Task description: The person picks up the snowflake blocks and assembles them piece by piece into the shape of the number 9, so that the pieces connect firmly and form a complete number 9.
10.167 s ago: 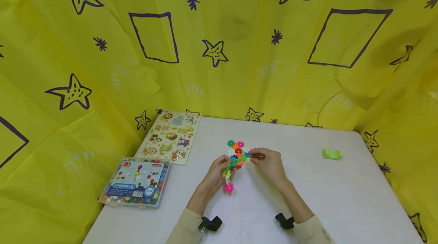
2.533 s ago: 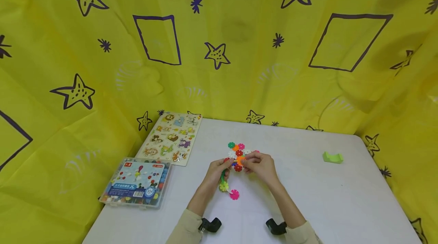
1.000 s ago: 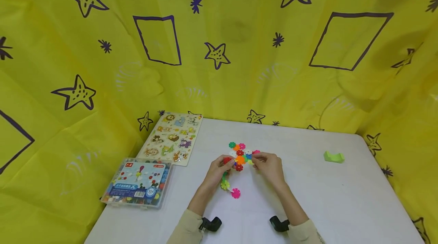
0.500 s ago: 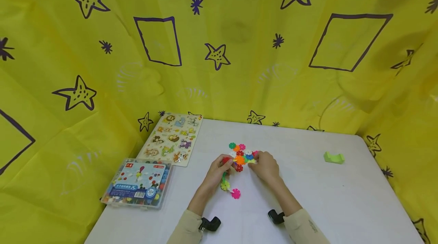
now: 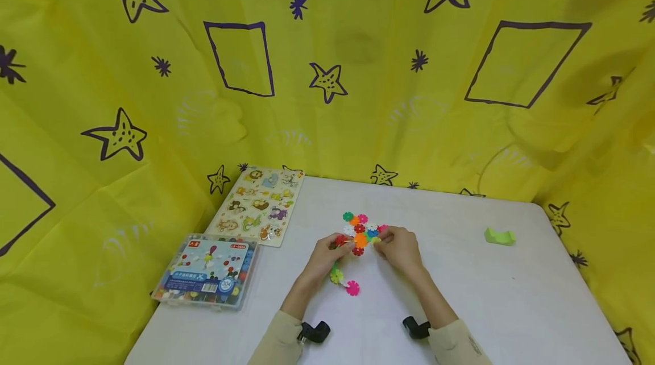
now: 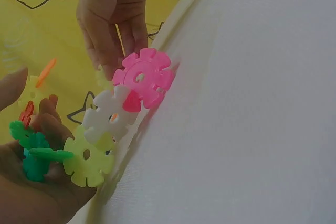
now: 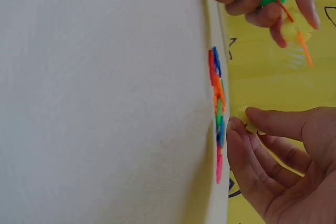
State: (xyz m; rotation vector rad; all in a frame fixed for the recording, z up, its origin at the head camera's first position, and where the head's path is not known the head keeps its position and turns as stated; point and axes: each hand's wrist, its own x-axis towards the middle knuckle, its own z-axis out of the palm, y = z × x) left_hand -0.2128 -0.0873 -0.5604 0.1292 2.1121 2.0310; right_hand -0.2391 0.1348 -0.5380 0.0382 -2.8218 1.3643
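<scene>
My left hand (image 5: 323, 257) holds a chain of notched plastic flower discs. An orange disc (image 5: 360, 240) sticks out at its upper end, joined through a pale yellow disc to a red disc (image 5: 340, 240) by the fingers. From the palm the other end hangs down: green, a yellow disc (image 6: 88, 157), a white disc (image 6: 111, 117) and a pink disc (image 6: 144, 77). Thumb and fingers of my right hand (image 7: 283, 156) pinch a single yellow disc (image 7: 247, 118), partly hidden by the fingertips. Between and beyond the hands lies a flat cluster of joined discs (image 5: 359, 228) on the table.
A clear box of molecule-model parts (image 5: 204, 271) stands at the left, beside an animal puzzle board (image 5: 258, 206). Far right on the white table (image 5: 460, 285) lies a light green block (image 5: 500, 236). A yellow patterned cloth (image 5: 358, 126) closes off the back and sides.
Red, yellow and orange discs have joined the left hand's chain since the earliest frame. My right hand has let go of the orange disc, shifted right and now pinches a yellow disc.
</scene>
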